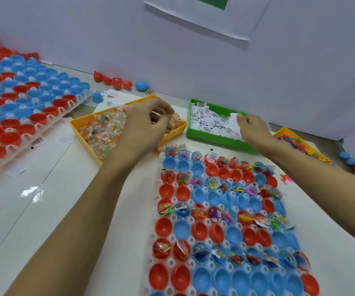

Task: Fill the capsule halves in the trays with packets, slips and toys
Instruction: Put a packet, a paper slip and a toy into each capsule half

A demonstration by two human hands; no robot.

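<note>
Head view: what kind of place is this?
Likely a hand-packing bench for toy capsules. A white tray holds rows of red and blue capsule halves, some filled; a yellow bin holds bead packets, a green bin paper slips. The left hand and right hand reach into them.

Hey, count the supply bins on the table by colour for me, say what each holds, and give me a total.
Yellow bins: 2, one with packets, one with toys
Green bins: 1, with slips
Total: 3
</note>
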